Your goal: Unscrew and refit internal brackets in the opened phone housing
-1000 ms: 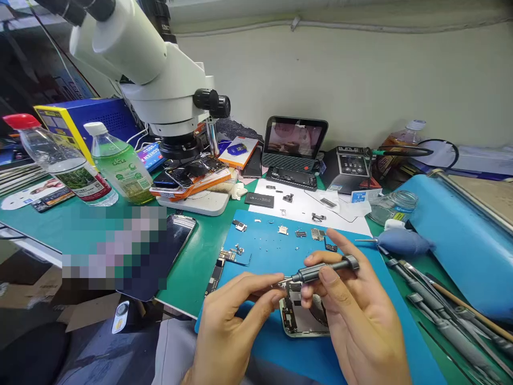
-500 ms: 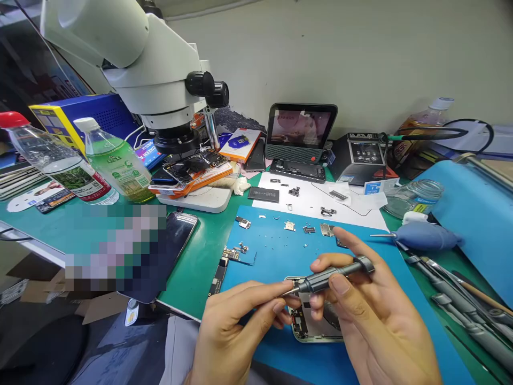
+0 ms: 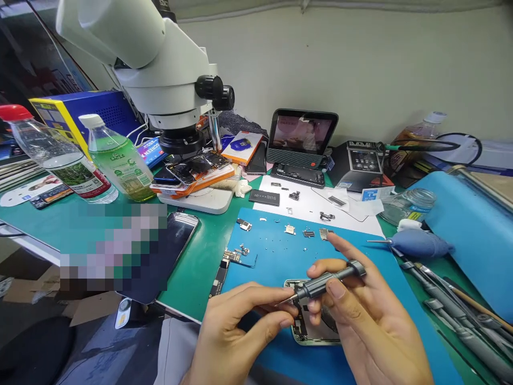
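A grey precision screwdriver (image 3: 320, 285) lies slantwise in my right hand (image 3: 377, 321), its cap against the base of my index finger, with thumb and fingers closed on the barrel. Its thin bit points down-left into the fingers of my left hand (image 3: 240, 326). There the index finger lies along the bit with other fingertips beneath, while the thumb is lower and apart. Whether a tiny screw sits at the bit cannot be made out. Below both hands an opened phone housing (image 3: 316, 334) rests on the blue mat (image 3: 276, 267), partly covered by my fingers.
Small phone parts and a logic board (image 3: 219, 275) lie on the mat. A battery (image 3: 264, 197) and camera modules lie near white paper (image 3: 300, 208). A microscope (image 3: 176, 91) and bottles (image 3: 120, 166) stand left. A blue air blower (image 3: 420, 243) and several tools (image 3: 460, 315) lie right.
The left thumb has dropped away from the index finger and the bit. The screwdriver stays in my right hand, and the whole view has shifted slightly.
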Action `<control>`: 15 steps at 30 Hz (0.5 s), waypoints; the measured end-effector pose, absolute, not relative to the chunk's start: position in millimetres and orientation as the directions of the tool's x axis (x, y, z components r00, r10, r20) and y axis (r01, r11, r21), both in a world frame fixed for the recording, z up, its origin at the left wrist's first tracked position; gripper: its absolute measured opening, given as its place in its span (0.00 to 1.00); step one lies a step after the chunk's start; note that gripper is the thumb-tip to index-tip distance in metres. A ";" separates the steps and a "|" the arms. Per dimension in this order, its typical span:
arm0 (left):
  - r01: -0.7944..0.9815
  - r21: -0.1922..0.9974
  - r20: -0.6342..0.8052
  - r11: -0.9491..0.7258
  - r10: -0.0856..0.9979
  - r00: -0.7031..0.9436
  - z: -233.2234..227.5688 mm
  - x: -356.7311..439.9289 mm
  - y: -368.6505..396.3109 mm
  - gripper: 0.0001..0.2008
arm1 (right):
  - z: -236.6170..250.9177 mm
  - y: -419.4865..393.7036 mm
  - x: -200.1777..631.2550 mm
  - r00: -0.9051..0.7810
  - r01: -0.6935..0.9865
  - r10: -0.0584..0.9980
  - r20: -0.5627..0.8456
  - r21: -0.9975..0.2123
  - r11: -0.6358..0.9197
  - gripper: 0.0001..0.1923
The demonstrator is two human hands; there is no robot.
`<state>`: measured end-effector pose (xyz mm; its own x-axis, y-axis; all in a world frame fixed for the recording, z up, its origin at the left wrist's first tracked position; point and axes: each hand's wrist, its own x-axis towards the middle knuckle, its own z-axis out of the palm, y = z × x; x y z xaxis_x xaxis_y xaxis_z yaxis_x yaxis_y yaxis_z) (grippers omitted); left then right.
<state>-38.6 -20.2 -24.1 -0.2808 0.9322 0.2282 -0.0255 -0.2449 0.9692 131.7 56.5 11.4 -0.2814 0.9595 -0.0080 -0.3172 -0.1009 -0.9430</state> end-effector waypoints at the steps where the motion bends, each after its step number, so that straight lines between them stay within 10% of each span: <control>1: -0.020 0.973 0.214 -0.229 0.935 -0.283 -23.9 -38.1 -20.0 0.13 | 13.4 57.6 131.6 -0.266 -0.322 0.964 0.003 -0.943 -0.086 0.27; 7: 0.090 0.988 0.149 -0.122 0.894 -0.422 -23.7 -30.9 -23.0 0.03 | 18.4 58.7 131.4 0.091 0.076 0.880 0.466 -0.884 0.460 0.26; 15: 0.069 0.991 0.134 -0.116 0.885 -0.446 -17.6 -29.7 -27.7 0.09 | -13.5 46.2 133.0 -0.204 0.395 0.677 0.707 -0.573 0.718 0.24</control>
<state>-29.7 -27.7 -17.6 -0.4456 0.8851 0.1345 0.0688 -0.1159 0.9909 133.0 46.2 -13.5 -0.2037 0.6769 0.7073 0.3949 0.7179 -0.5733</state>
